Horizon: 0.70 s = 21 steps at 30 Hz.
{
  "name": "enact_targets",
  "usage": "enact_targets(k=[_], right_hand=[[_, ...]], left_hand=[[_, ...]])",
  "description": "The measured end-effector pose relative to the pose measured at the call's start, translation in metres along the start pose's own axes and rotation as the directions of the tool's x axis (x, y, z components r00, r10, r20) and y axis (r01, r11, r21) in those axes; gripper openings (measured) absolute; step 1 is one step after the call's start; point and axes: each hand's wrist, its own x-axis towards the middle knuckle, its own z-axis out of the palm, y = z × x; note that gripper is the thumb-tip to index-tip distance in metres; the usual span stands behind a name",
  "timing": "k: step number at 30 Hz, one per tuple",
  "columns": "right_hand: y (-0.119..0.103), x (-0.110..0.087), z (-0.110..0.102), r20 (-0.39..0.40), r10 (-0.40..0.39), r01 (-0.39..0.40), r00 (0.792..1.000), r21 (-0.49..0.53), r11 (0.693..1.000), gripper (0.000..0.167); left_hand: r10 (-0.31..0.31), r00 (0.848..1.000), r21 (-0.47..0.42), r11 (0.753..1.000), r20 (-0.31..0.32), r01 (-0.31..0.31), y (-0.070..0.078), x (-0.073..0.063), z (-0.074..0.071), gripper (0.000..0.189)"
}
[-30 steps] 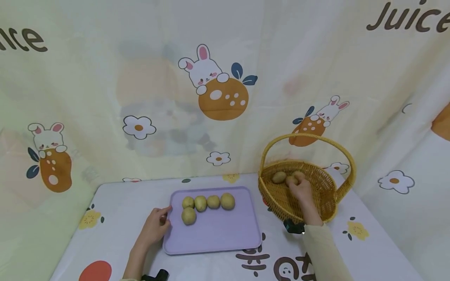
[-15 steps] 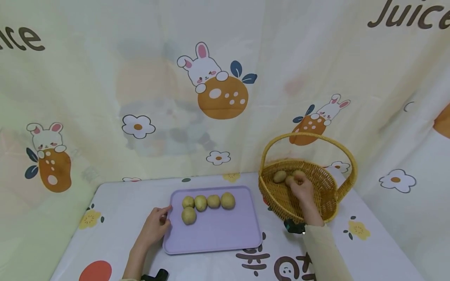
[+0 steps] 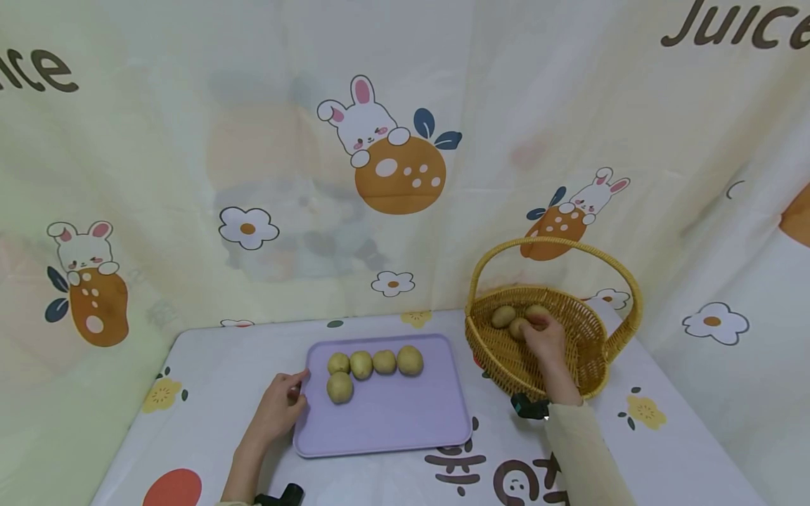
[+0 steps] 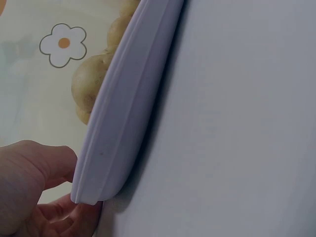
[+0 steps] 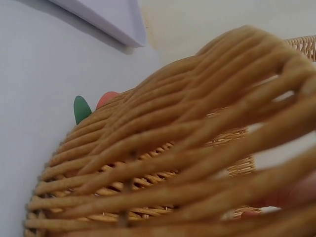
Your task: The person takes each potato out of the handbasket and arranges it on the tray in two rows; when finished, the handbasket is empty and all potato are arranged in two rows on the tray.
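We see a desk (image 3: pixel 215 400) under a white cloth (image 3: pixel 373 485) printed with yellow flowers (image 3: pixel 645 414), a red disc (image 3: pixel 173 488) and dark lettering (image 3: pixel 457 481). On it we find a lilac tray (image 3: pixel 405 422), lying flat, and, near its right side, a wicker basket (image 3: pixel 588 344).

Head view facing forward and down, wrist views close-up, lavender tray (image 3: pixel 405 422) shared by all

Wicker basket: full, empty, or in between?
In between: in the head view, the wicker basket holds at least three potatoes, with bare weave showing; the right hand hides part of the inside.
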Motion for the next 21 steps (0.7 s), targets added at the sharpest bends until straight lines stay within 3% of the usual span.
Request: enact_targets(k=[7, 21], right_hand=[[0.0023, 0.0019, -0.0022, 0.035, -0.007, 0.012, 0.999, -0.146, 0.989, 0.04], [0.004, 0.0025, -0.0011, 0.074, -0.004, 0.014, 0.997, -0.128, 0.992, 0.03]], left_hand=[[0.005, 1.0, 0.002, 1.0, 0.001, -0.005, 0.0009, -0.0001, -0.0003, 0.048], [0.005, 1.0, -0.005, 1.0, 0.005, -0.005, 0.0024, -0.0007, -0.0014, 0.047]])
